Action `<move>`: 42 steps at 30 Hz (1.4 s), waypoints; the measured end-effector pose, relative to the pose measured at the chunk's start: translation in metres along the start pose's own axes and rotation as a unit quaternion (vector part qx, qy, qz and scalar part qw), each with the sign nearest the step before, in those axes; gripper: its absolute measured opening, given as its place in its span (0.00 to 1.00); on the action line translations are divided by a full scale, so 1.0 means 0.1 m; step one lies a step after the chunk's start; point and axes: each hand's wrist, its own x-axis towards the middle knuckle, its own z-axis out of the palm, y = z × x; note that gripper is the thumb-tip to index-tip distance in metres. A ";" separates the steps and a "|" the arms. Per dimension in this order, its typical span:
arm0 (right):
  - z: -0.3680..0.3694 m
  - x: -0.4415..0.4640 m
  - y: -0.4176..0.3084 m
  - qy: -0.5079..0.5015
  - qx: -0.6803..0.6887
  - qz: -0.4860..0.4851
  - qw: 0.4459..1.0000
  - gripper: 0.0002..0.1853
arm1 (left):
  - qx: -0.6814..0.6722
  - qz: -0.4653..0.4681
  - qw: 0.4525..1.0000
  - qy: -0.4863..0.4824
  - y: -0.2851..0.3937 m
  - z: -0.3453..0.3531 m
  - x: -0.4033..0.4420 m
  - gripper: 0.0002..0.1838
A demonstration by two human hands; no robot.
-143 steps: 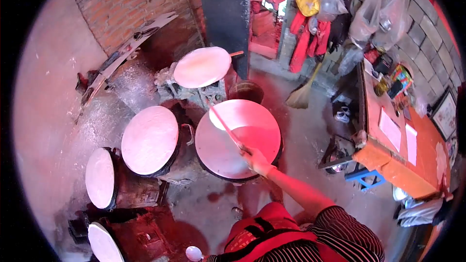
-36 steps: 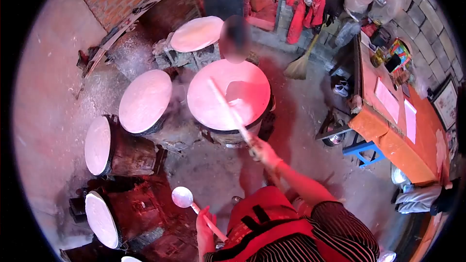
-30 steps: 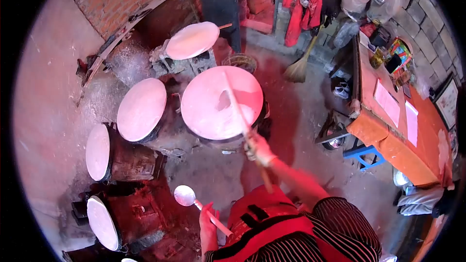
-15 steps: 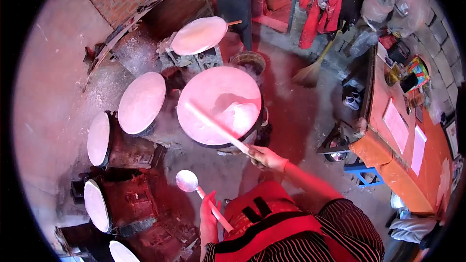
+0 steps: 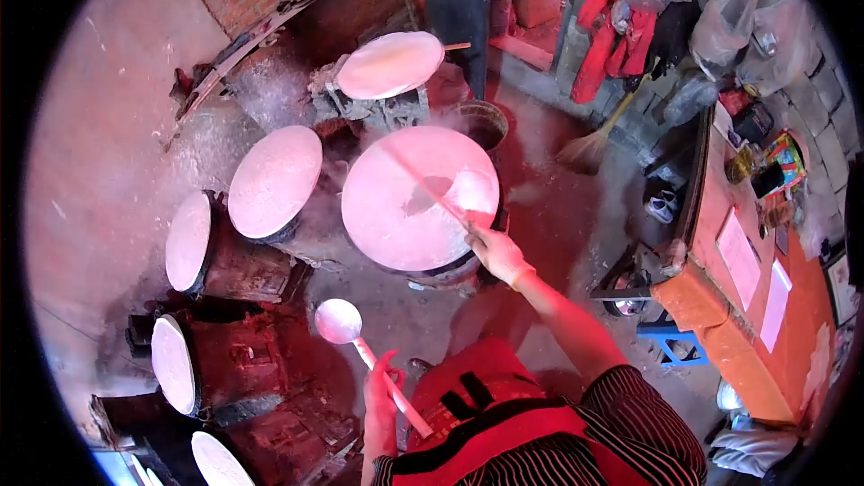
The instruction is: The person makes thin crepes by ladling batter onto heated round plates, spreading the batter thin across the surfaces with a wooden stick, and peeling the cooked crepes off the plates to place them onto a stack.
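My right hand [image 5: 498,254] is closed round the near end of a long flat spreader [image 5: 419,180]. That spreader lies slantwise across a large round griddle [image 5: 376,232] coated in pale batter. A whiter pool of batter [image 5: 473,191] shows on the griddle's right side, near my hand. Low in front of my body, my left hand [image 5: 382,393] grips the shaft of a ladle [image 5: 338,320]. The ladle's round bowl points up and away from me, apart from the griddle.
Several more round griddles, including one at the left [image 5: 275,182] and one at the back [image 5: 390,66], stand on stoves. A bucket [image 5: 486,126] sits behind the large griddle. On the right are an orange-sided table [image 5: 747,324], a blue stool [image 5: 673,344] and a broom [image 5: 587,149].
My right hand has swung the spreader across the griddle, and it now shows narrower, more edge-on. The bright batter pool looks smaller. My left hand keeps hold of the ladle. The view has shifted slightly.
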 end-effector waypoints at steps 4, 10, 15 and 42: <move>0.11 -0.36 -0.08 0.224 0.221 -0.001 0.949 0.19 | 0.018 0.029 0.998 -0.059 0.23 -0.12 -0.15 0.11; 1.08 -0.29 -0.45 0.139 0.271 0.068 0.950 0.20 | 0.030 0.002 0.991 -0.127 0.51 -0.07 -0.18 0.09; 0.44 -0.56 -0.57 0.174 0.221 0.126 0.951 0.22 | 0.034 0.005 0.987 -0.157 0.58 -0.17 -0.01 0.08; 1.17 -1.42 -0.54 0.207 0.282 0.191 0.917 0.22 | 0.283 0.148 0.932 -0.172 0.99 1.23 1.33 0.04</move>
